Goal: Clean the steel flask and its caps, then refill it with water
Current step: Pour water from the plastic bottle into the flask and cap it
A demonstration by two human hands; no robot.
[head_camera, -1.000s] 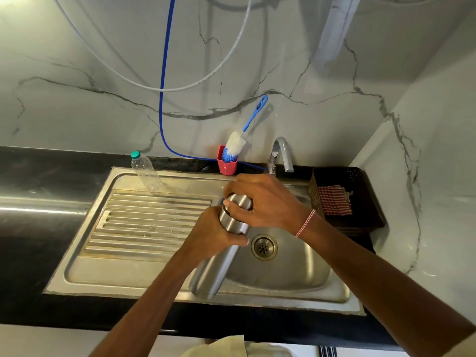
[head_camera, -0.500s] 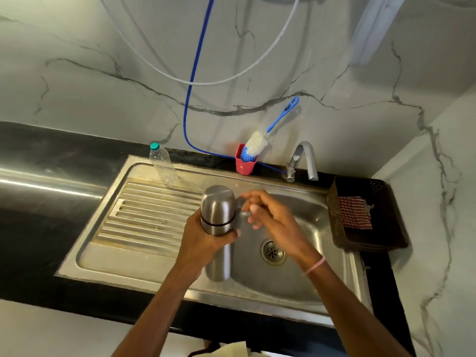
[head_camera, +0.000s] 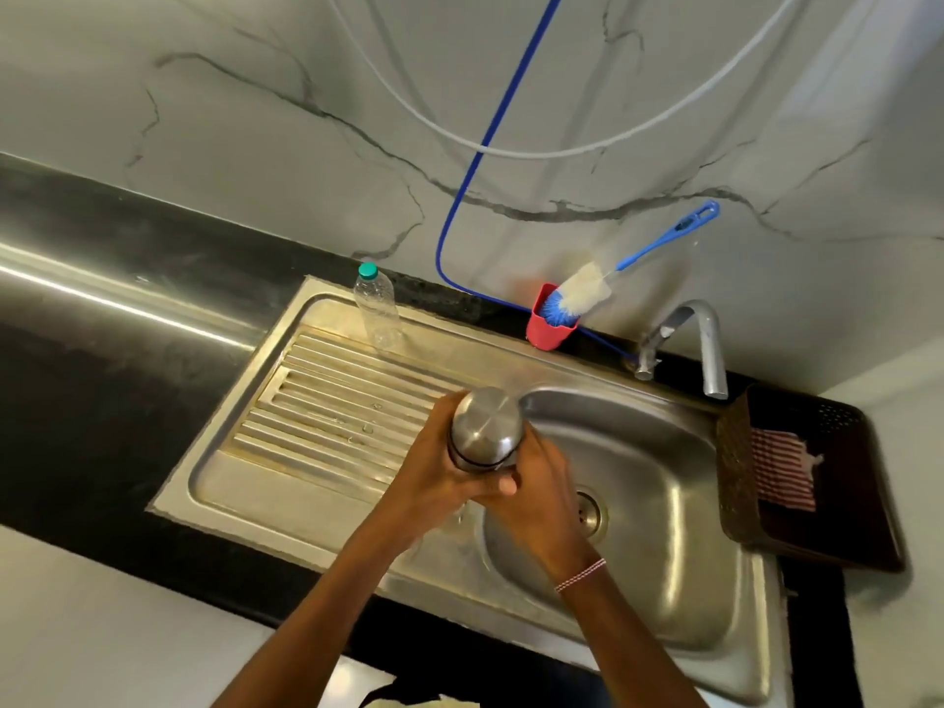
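Note:
The steel flask [head_camera: 484, 426] stands upright above the sink [head_camera: 659, 452], seen from over its domed outer cap, which is on. My left hand [head_camera: 434, 470] grips the flask's body from the left. From the right, my right hand [head_camera: 531, 482] wraps around the body just under the cap. Both hands hide most of the flask below the cap. The tap [head_camera: 689, 339] at the back of the sink shows no running water.
A clear plastic bottle with a green cap [head_camera: 378, 311] stands at the drainboard's back edge. A red cup [head_camera: 549, 324] holds a blue-handled bottle brush [head_camera: 587, 291]. A dark basket [head_camera: 807, 482] with a red checked cloth sits right of the sink. Black counter lies left.
My right hand left the cap, hovered open beside the flask, and now grips its body with the left. The flask went from tilted to upright. The view shifted left.

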